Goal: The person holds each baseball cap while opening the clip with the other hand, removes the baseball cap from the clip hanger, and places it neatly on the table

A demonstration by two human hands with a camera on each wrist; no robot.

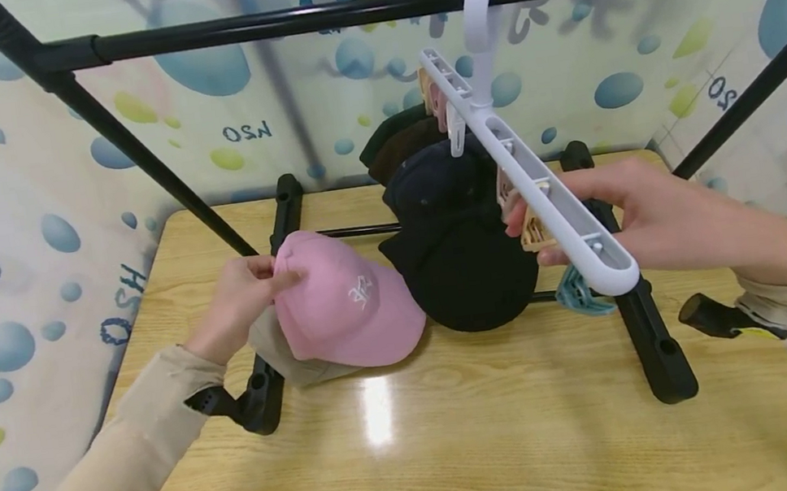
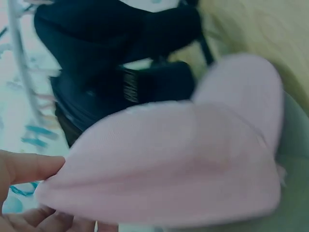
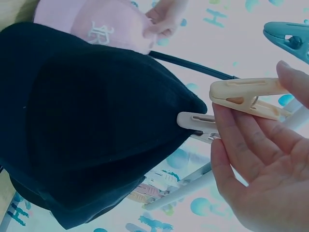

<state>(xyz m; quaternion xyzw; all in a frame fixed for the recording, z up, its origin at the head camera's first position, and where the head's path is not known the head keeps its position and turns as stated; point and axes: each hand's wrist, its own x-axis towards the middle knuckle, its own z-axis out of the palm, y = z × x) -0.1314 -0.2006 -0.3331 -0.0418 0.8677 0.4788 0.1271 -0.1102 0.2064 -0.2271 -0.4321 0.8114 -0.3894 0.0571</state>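
A pink baseball cap [image 1: 342, 305] with a white embroidered emblem is pinched at its back edge by my left hand [image 1: 241, 297], thumb on top. Under it lies a grey-beige cap [image 1: 305, 369], mostly hidden. My right hand [image 1: 663, 216] reaches under a white clip hanger [image 1: 540, 178] and holds a pale yellow clip [image 3: 246, 92] between thumb and fingers. Just beside that clip, a whitish clip [image 3: 195, 121] grips the peaked end of a black cap [image 1: 473, 268]. Other dark caps [image 1: 430, 179] hang in a row behind it. A blue clip [image 1: 580, 295] dangles from the hanger's near end.
The hanger hooks over a black rail [image 1: 278, 24] on a stand whose feet [image 1: 660, 352] rest on a wooden table [image 1: 463, 450]. Slanted side posts [image 1: 147, 157] rise left and right. Behind hangs a spotted curtain [image 1: 319, 123].
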